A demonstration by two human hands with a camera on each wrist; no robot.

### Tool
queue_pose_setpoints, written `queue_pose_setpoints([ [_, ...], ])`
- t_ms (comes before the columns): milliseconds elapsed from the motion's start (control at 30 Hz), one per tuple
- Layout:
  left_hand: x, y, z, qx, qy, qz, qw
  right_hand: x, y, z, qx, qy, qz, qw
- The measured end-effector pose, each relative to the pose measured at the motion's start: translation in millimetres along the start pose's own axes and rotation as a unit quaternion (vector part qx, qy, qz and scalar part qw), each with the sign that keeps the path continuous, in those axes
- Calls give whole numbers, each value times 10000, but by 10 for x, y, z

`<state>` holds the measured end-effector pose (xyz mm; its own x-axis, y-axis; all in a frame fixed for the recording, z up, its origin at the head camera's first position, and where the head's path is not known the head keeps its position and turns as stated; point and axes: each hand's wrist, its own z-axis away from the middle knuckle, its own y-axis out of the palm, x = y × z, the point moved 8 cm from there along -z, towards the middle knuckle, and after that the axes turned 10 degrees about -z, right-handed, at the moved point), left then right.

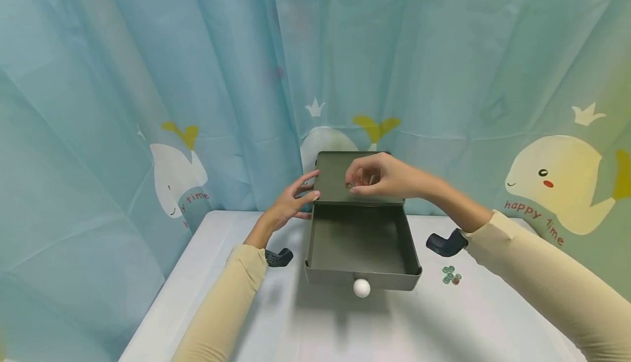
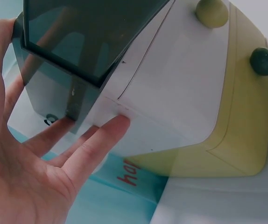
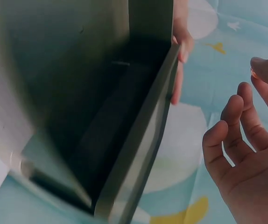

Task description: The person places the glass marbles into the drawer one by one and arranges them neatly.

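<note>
A dark grey-green drawer (image 1: 389, 281) with a white knob (image 1: 361, 288) is pulled out of the top of a stacked drawer unit (image 2: 171, 88). My left hand (image 1: 287, 206) has its fingers spread against the unit's left side, thumb by the top edge. In the left wrist view its fingertips (image 2: 120, 122) touch the dark and white tiers. Above the unit's top panel (image 1: 330, 167), my right hand (image 1: 379, 174) pinches a small glass marble (image 1: 349, 185) between thumb and index finger. Most of that marble is hidden by the fingertips.
Several green marbles (image 1: 448, 270) and a reddish one (image 1: 455, 282) lie on the white table (image 1: 217, 230), right of the drawer. Lower tiers are white and yellow (image 2: 246, 116), with knobs. A blue whale-print curtain (image 1: 236, 77) hangs close behind.
</note>
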<state>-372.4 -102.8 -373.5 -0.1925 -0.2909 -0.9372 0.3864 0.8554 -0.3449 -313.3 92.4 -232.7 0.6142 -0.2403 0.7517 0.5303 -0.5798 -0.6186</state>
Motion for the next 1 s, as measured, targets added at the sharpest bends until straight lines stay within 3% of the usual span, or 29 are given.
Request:
queue_pose_setpoints([
  [533,-20,-3,19,-25,-44,2,10000,-13,483,-377,768,-235,-309,9963],
  [1000,-8,-8,11,-25,32,38,10000,-61,588,-429,929,-269,-375,9946],
])
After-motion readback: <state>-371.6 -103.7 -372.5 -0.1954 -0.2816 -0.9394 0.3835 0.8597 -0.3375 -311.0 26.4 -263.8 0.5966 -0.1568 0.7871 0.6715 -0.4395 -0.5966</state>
